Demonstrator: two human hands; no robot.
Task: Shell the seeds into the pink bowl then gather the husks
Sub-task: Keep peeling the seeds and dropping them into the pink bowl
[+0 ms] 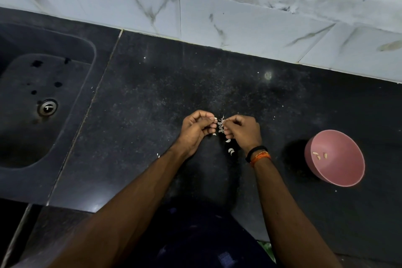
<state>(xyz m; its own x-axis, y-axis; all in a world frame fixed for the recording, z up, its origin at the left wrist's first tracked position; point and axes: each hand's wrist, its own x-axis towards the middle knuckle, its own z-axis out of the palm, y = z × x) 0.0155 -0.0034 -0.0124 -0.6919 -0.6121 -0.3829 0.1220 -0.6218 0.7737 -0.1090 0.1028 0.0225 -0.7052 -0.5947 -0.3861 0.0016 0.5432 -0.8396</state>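
Observation:
My left hand (196, 129) and my right hand (242, 131) meet over the middle of the black counter, fingers curled. The left pinches a small white seed (215, 118) at its fingertips. Whether the right holds anything I cannot tell; its fingertips lie at a small heap of white husks (221, 125) between the two hands. Loose husk pieces (231, 150) are scattered on the counter just below my right hand. The pink bowl (339, 172) stands to the right, apart from my hands, tilted toward me, with three shelled kernels (319, 155) inside.
A dark sink (43, 102) with a metal drain is sunk into the counter at the left. A white marbled tile wall (217, 17) runs along the back. The counter's front edge is near my body. Tiny white flecks dot the countertop (152, 104).

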